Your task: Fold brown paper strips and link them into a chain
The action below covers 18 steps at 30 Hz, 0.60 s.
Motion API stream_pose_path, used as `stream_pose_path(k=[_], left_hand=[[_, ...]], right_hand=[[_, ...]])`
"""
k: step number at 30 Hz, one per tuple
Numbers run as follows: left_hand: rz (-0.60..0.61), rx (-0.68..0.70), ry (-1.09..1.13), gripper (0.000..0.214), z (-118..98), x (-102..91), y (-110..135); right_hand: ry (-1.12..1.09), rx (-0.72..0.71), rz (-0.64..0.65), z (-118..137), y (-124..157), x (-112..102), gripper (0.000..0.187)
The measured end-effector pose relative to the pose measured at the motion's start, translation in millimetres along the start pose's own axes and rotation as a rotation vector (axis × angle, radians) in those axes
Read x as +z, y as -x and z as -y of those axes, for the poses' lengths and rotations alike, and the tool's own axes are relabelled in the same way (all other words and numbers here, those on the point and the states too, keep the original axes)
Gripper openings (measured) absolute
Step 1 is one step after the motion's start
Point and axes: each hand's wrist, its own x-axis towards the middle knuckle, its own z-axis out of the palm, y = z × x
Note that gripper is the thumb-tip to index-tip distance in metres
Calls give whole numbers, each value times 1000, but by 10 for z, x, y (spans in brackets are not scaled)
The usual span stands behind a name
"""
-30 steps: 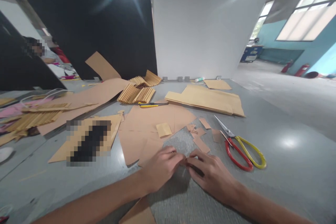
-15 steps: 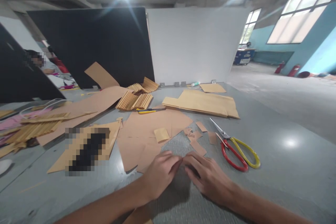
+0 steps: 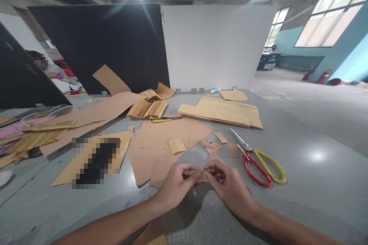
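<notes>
Head cam: my left hand [image 3: 176, 185] & right hand [image 3: 231, 183] pinch a small brown paper piece [image 3: 202, 178] btwn them, fingers [image 3: 196, 177] narrow on it, left of the scissors [image 3: 248, 148], above the counter [image 3: 310, 187]. Step's prob. folding/creasing, I'd say; next move calls for even pressure, edges aligned.

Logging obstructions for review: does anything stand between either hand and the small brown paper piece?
Nothing visible does: the left hand and right hand both pinch the paper piece directly. The scissors lie apart, rightward.
</notes>
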Motion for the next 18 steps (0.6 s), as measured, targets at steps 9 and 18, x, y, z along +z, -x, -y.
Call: stream_pose_path(k=[9, 18], left_hand=[[-9, -82, 66, 40, 9, -60, 13], [12, -119, 43, 45, 11, -86, 7]], right_hand=[[-67, 82, 30, -1, -14, -12, 28], [-60, 93, 52, -31, -14, -13, 30]])
